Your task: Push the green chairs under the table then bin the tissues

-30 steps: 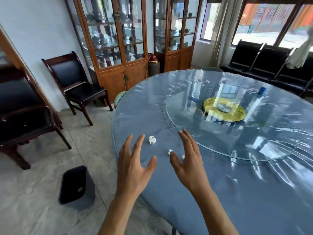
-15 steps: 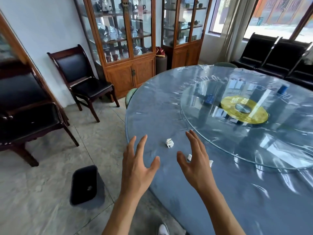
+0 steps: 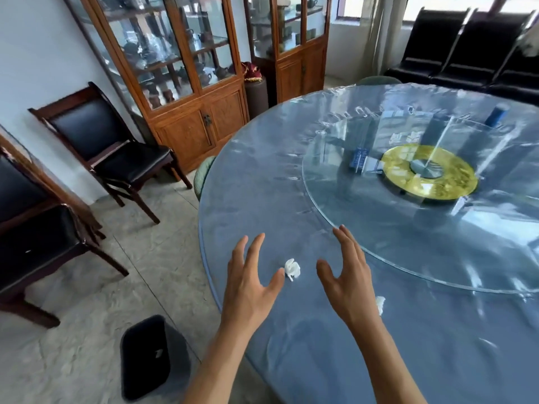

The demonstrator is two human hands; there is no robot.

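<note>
Tissue (image 3: 292, 269), crumpled and white, lies on the blue table (image 3: 320, 360) near its edge, between my two hands. My left hand (image 3: 250, 290) at its 8 o'clock and my right hand (image 3: 348, 282) at its 3 o'clock hover with fingers spread, holding nothing. Another tissue (image 3: 380, 304) peeks out just right of my right hand. A black bin (image 3: 147, 357) stands on the floor at 7 o'clock.

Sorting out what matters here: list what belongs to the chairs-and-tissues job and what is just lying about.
Job:
green chair, tucked at table edge
second green chair, far side
crumpled tissue between open hands
tissue behind right hand
left hand
black bin on floor

Lying about:
black chairs
glass cabinets
blue can
</note>
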